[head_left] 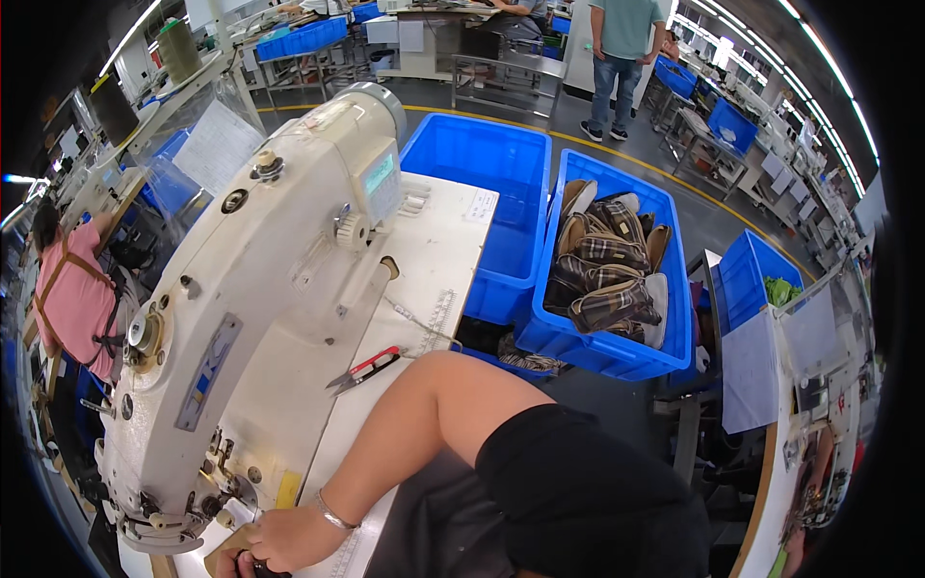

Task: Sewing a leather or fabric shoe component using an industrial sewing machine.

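A cream-coloured sewing machine (pixel 279 250) fills the left side, its needle end (pixel 226 511) low in the view. Right below it, my right hand (pixel 294 539), with a silver bracelet on the wrist, is closed at the bottom edge. Fingers of my left hand (pixel 229 564) show beside it, curled and mostly cut off by the frame. Between and under the hands is a small tan and dark piece (pixel 220 547), largely hidden, its kind unclear. Red-handled thread snips (pixel 366 370) lie on the white table (pixel 308 409), beyond my right forearm.
Past the table stand two blue bins (pixel 482 279); the right one holds several plaid shoes (pixel 612 255). Thread cones (pixel 178 50) stand at the upper left. A person in pink (pixel 77 289) sits at left; another person (pixel 621 58) stands far back. More sewing stations line the right.
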Action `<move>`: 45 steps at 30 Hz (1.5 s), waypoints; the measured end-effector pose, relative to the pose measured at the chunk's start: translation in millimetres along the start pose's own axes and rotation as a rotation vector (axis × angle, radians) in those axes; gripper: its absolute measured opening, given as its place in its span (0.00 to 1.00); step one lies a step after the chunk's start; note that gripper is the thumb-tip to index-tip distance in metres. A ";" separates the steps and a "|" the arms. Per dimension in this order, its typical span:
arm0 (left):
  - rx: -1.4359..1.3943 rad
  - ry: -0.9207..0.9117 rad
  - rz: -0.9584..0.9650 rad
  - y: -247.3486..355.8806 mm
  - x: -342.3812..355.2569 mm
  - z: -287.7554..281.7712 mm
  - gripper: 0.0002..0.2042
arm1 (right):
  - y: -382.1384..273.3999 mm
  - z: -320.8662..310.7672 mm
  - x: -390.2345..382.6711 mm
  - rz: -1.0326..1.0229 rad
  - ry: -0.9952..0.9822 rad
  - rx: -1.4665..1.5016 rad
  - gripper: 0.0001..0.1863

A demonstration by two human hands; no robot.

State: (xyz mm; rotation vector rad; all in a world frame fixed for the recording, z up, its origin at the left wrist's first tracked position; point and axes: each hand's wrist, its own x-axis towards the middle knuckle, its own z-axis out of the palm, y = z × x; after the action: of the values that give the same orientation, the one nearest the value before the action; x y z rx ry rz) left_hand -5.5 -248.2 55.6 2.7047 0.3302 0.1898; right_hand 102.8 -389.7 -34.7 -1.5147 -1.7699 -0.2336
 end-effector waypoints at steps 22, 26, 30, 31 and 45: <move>-0.015 -0.305 0.232 -16.6 49.9 4.2 0.08 | 25.7 -45.7 -7.7 -0.071 -0.345 -0.123 0.15; -0.235 -0.282 0.216 -33.9 57.0 16.6 0.09 | 29.6 -52.8 -6.9 -0.066 -0.283 -0.306 0.19; -0.256 -0.268 0.189 -33.9 55.5 18.9 0.10 | 13.8 -50.7 -10.4 -0.111 -0.258 -0.368 0.20; -0.212 -0.277 0.164 -31.6 54.6 17.3 0.10 | 9.5 -52.0 -9.5 -0.114 -0.259 -0.362 0.20; -0.088 -0.135 0.112 -14.9 50.5 13.7 0.08 | 24.8 -66.3 5.1 -0.032 -0.359 -0.118 0.09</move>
State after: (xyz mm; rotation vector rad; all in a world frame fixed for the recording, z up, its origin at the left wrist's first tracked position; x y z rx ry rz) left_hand 42.6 -227.2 41.3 2.6334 0.1281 0.0516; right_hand 154.0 -418.4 5.4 -1.6945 -2.0925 -0.0855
